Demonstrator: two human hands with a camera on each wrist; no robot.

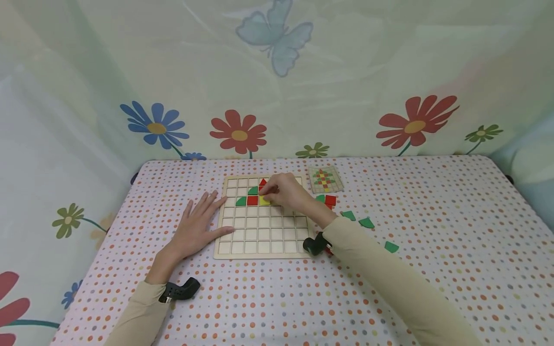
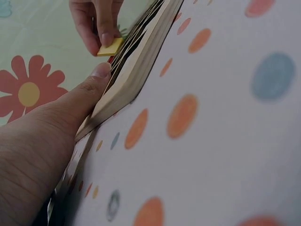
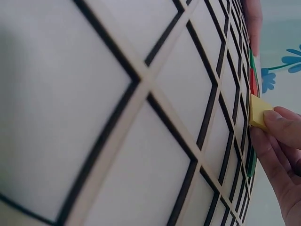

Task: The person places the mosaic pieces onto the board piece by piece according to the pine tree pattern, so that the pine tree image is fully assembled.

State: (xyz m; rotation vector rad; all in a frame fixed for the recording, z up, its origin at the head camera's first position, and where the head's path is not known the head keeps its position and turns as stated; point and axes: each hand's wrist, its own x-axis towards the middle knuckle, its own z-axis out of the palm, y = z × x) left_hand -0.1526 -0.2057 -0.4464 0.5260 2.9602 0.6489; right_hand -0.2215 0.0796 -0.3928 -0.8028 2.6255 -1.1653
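My right hand point(image 1: 287, 192) pinches a yellow square tile point(image 3: 259, 111) between thumb and fingers, at a cell in the upper part of a wooden grid board point(image 1: 264, 256). In the head view, a red square tile point(image 1: 253, 201) sits directly left of the yellow one, followed by a green quarter-circle tile point(image 1: 241, 202). Another green quarter-circle tile point(image 1: 253, 191) lies one row up, and a red triangle tile point(image 1: 263, 182) tops the pattern. Fingers spread, my left hand point(image 1: 195, 229) rests along the board's left edge. Cells behind the right hand are hidden.
A pattern card point(image 1: 325, 179) with a tree design lies beyond the board's upper right corner. Right of the board are a loose red square tile point(image 1: 331, 200) and several green pieces point(image 1: 366, 222). A dotted cloth point(image 1: 259, 307) covers the table, with a flowered curtain point(image 1: 346, 96) behind it.
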